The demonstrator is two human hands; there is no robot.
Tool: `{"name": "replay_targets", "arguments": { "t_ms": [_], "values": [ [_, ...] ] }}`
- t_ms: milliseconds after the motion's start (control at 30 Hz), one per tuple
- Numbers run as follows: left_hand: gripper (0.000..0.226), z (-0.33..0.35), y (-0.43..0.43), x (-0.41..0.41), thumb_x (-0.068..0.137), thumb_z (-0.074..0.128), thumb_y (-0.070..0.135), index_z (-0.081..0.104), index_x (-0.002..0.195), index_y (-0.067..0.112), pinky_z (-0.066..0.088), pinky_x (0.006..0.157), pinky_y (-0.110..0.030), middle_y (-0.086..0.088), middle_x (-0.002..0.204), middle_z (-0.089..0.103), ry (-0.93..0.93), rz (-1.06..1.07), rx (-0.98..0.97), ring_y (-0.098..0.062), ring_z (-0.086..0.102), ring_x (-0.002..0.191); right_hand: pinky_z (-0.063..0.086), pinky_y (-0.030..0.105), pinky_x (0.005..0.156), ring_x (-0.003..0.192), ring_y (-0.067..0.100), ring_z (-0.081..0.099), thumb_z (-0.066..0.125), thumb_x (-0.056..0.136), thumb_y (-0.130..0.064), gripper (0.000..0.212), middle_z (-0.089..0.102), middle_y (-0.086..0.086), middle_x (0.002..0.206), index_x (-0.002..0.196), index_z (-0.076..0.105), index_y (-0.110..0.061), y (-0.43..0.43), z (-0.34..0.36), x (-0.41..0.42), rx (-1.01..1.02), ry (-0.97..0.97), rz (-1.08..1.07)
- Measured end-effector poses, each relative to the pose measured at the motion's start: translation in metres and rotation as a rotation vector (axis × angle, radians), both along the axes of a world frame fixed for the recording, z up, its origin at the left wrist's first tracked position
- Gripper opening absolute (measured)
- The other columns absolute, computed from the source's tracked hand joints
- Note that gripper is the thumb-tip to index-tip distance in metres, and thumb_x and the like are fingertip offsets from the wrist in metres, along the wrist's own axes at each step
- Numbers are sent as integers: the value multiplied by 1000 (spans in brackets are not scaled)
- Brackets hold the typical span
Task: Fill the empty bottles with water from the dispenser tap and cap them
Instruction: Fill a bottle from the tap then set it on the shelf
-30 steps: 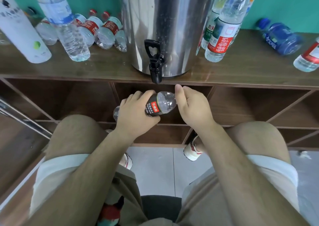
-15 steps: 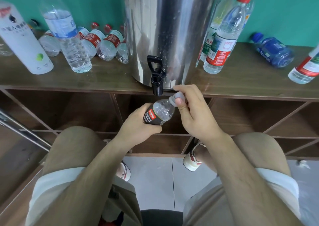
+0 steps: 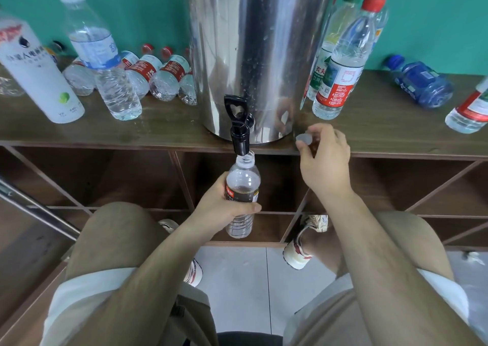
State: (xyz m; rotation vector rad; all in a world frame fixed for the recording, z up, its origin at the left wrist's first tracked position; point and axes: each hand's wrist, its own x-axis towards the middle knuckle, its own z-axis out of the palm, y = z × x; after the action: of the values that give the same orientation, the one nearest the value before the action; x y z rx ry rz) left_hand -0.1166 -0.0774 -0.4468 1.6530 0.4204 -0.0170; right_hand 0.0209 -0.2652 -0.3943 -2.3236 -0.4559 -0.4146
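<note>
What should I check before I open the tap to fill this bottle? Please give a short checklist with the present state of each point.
1. The bottle is uncapped: ok, its mouth is open.
2. The mouth sits under the tap: ok, directly below the spout.
3. The bottle stands upright: ok, nearly vertical.
4. Grip of the left hand on the bottle: ok, fingers wrap round the label.
5. The right hand is free for the lever: not ok, it pinches the cap.
6. Water left in the dispenser: cannot tell, the steel wall hides it.
</note>
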Motion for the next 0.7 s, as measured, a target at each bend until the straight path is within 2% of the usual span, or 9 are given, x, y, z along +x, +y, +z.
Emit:
{"name": "replay_targets", "arguments": {
  "t_ms": [133, 233, 367, 400, 467, 533, 567, 633, 700],
  "values": [
    [72, -1, 1, 1, 66, 96, 14, 62, 126, 33, 57, 100, -45, 5, 110, 77, -28, 21, -6, -15, 75, 102, 35, 42, 112, 133, 26, 48, 66, 101, -25, 37, 62, 6, 134, 134, 57, -12, -1, 2, -3, -40, 49, -7],
    [72, -2, 1, 2, 67, 96, 14, 61, 126, 34, 58, 100, -43, 7, 111, 77, -40, 33, -5, -13, 75, 103, 41, 43, 110, 127, 27, 53, 60, 104, -21, 34, 64, 10, 130, 134, 59, -5, 0, 3, -10, 50, -66, -1],
    [74, -2, 2, 1, 66, 97, 17, 60, 127, 36, 57, 100, -42, 10, 112, 76, -56, 51, -10, -12, 74, 105, 38, 29, 107, 117, 11, 47, 48, 110, -15, 27, 63, 9, 125, 130, 61, -3, 5, 7, -24, 111, -184, 216],
    [74, -1, 2, 1, 66, 97, 17, 60, 127, 37, 57, 100, -41, 11, 112, 76, -58, 51, -5, -11, 73, 105, 37, 28, 107, 116, 14, 50, 46, 110, -12, 25, 63, 11, 123, 126, 63, -2, 7, 7, -28, 108, -208, 292],
    [74, -1, 3, 1, 67, 97, 17, 60, 127, 38, 57, 100, -41, 12, 112, 75, -64, 51, -1, -10, 73, 105, 43, 38, 102, 105, 24, 56, 46, 107, 0, 21, 64, 11, 107, 105, 67, -1, 12, 8, -35, 120, -233, 389],
    [74, 0, 4, 1, 66, 97, 17, 60, 126, 38, 56, 101, -40, 12, 112, 75, -66, 53, -2, -8, 73, 105, 46, 49, 92, 89, 22, 52, 48, 95, 18, 26, 62, 9, 88, 84, 63, -1, 17, 10, -40, 129, -238, 399],
    [74, 1, 4, 2, 66, 97, 17, 60, 127, 38, 56, 102, -40, 12, 113, 75, -67, 54, -4, -9, 72, 105, 47, 51, 89, 86, 20, 50, 48, 89, 24, 29, 61, 9, 83, 80, 61, -1, 20, 12, -42, 127, -232, 390],
    [76, 2, 4, 3, 65, 97, 18, 59, 128, 37, 55, 104, -42, 11, 114, 75, -68, 54, -7, -11, 72, 107, 47, 51, 89, 83, 19, 48, 47, 87, 25, 31, 59, 8, 81, 79, 59, -2, 23, 17, -44, 139, -214, 382],
    [79, 2, 3, 5, 62, 97, 22, 59, 130, 36, 54, 106, -45, 10, 115, 75, -69, 53, -11, -13, 72, 109, 47, 50, 89, 84, 19, 51, 46, 100, 13, 28, 57, 4, 85, 83, 59, -5, 27, 26, -48, 173, -172, 377]
  ]
}}
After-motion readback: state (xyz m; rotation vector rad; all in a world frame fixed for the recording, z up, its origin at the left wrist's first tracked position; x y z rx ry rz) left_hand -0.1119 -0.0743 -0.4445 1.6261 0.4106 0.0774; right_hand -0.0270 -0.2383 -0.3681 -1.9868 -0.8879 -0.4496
